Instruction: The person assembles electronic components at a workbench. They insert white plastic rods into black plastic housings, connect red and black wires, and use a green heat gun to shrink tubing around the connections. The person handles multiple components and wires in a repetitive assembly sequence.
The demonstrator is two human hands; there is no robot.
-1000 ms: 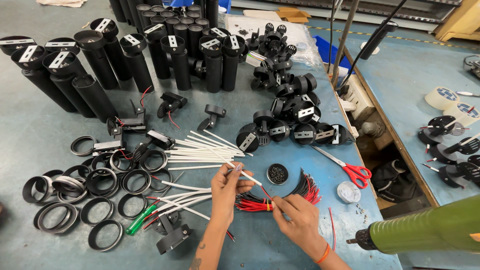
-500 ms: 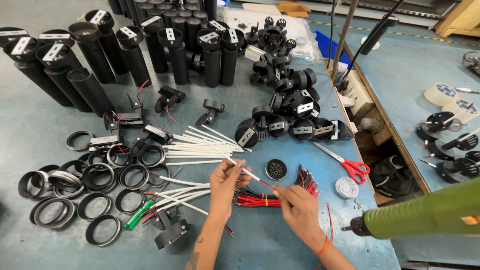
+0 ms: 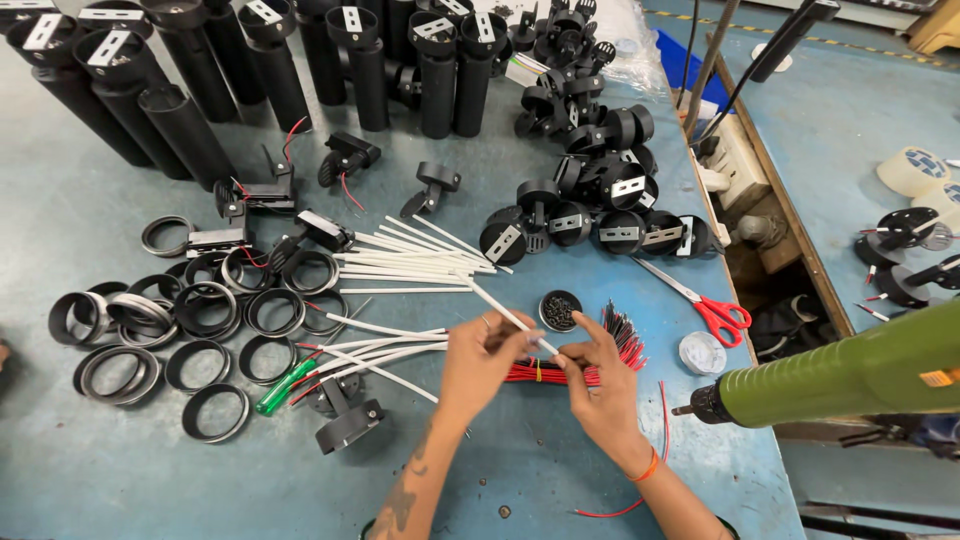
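White rectangular labels [image 3: 262, 11] are seen stuck on the tops of the tall black tubes [image 3: 190, 120] standing along the far edge of the blue bench [image 3: 100, 470]. Similar white labels [image 3: 628, 186] are fixed on the round black housings [image 3: 600, 215] heaped at the right middle of the bench. A clear plastic bag [image 3: 625, 35] is seen crumpled at the far right corner of the bench, behind the housings. To the right, off the bench, round rolls with white and blue printed tops [image 3: 912, 168] are placed. No signs or screens are seen.
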